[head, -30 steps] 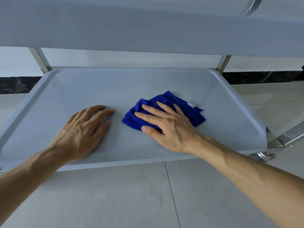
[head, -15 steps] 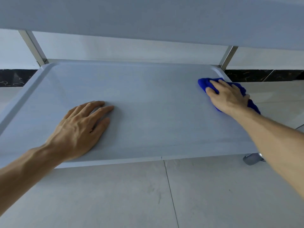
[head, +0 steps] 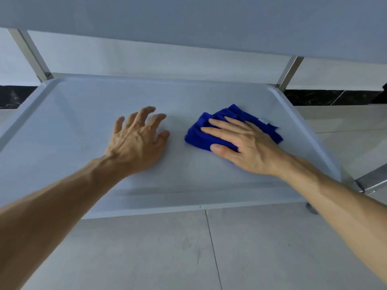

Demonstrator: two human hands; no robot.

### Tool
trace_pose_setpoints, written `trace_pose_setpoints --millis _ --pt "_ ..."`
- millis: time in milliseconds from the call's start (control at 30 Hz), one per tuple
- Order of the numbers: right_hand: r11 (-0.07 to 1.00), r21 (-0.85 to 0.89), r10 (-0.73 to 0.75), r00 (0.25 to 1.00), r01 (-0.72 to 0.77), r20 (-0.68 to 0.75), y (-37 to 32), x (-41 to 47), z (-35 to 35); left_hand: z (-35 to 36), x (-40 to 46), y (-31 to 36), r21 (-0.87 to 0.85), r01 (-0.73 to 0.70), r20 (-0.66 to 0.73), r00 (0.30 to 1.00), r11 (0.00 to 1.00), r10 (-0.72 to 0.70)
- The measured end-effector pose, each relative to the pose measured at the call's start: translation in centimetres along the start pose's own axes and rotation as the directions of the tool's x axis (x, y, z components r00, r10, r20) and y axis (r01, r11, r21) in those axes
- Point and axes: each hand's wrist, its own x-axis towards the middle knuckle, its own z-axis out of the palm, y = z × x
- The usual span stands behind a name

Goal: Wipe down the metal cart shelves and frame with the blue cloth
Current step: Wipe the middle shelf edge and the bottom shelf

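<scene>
In the head view, the right hand (head: 247, 147) lay flat, fingers straight, pressing the bunched blue cloth (head: 228, 127) onto the lower shelf (head: 88, 126) of the metal cart, right of centre. The left hand (head: 136, 141) braced on the bare shelf just beside it, fingers spread and slightly bent, holding nothing. The cloth was only pressed, not gripped, so a fast stroke could probably leave it behind or ride it over the raised rim. Leaning on the left hand might roll the cart. The tray-like shelf held only the cloth; the upper shelf (head: 188, 24) hung overhead.
</scene>
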Motion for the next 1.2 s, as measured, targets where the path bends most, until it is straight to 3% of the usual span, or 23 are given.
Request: trace_pose_setpoints --millis 100,167,300,433,500,533,600,733,833,967,1067,1133,1200 --pt "0.997 0.032 0.077 0.997 -0.076 -0.032 4.0 -1.6 -1.1 1.1 -0.3 0.3 0.034 -0.027 0.021 0.999 0.999 0.027" --pt "0.974 0.034 0.224 0.971 -0.222 -0.085 7.2 -1.2 -1.7 1.3 -0.5 0.3 0.060 -0.032 0.035 0.999 0.998 0.030" --pt "0.828 0.004 0.556 0.820 -0.561 -0.133 10.9 3.6 -2.1 1.4 -0.7 0.7 0.078 -0.039 0.026 0.999 0.996 0.037" --pt "0.682 0.069 0.730 0.673 -0.728 -0.119 10.1 9.6 -1.6 1.4 -0.8 0.8 0.082 -0.032 0.027 0.999 0.996 0.029" --pt "0.638 0.112 0.770 0.633 -0.762 -0.080 8.5 12.5 -1.5 1.5 -0.8 0.8 0.084 -0.034 0.020 0.999 0.996 0.032" --pt "0.653 0.114 0.757 0.651 -0.748 -0.064 7.5 13.7 -1.3 1.5 -0.8 0.8 0.085 -0.036 0.013 0.999 0.996 0.035" --pt "0.758 0.093 0.651 0.757 -0.646 -0.057 5.0 15.8 -0.5 1.5 -0.7 0.8 0.090 -0.040 -0.003 0.999 0.995 0.040" --pt "0.957 0.045 0.286 0.958 -0.285 -0.021 -1.6 18.0 1.9 1.2 -0.7 0.8 0.086 -0.042 -0.012 0.999 0.995 0.043" --pt "0.995 0.088 0.043 0.999 -0.042 -0.005 -4.0 16.3 3.0 1.2 -0.8 0.6 0.078 -0.051 -0.016 0.998 0.996 0.052" --pt "0.993 0.088 -0.072 0.994 0.079 -0.081 -1.2 12.2 1.9 1.1 -0.9 0.4 0.074 -0.036 -0.035 0.999 0.997 0.039" --pt "0.997 0.066 -0.017 0.986 0.029 -0.169 3.4 8.9 0.8 1.5 -0.7 0.3 0.061 -0.027 -0.039 0.999 0.998 0.029" --pt "0.985 0.068 0.169 0.968 -0.159 -0.183 6.9 7.2 -0.2 1.6 -0.7 0.3 0.057 -0.025 -0.038 0.999 0.998 0.027" --pt "0.916 0.047 0.401 0.899 -0.399 -0.176 9.8 6.9 -1.3 1.7 -0.7 0.3 0.063 -0.029 -0.035 0.999 0.998 0.031"
